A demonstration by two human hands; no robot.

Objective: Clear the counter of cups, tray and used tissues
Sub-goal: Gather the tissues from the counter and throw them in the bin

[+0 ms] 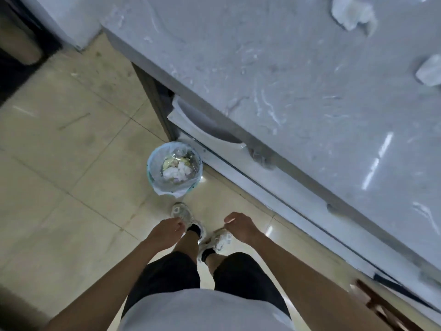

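Hands lowered over floor, bin ahead.
Left hand (167,229) and right hand (238,225): fingers loosely curled, holding nothing. Two crumpled tissues (350,13) lie on the bench (286,80); bin (174,168) contains tissues.

White shirt (205,311), dark knee-length shorts (171,275), black ankle socks (194,229), white sneakers (182,212), bare forearms
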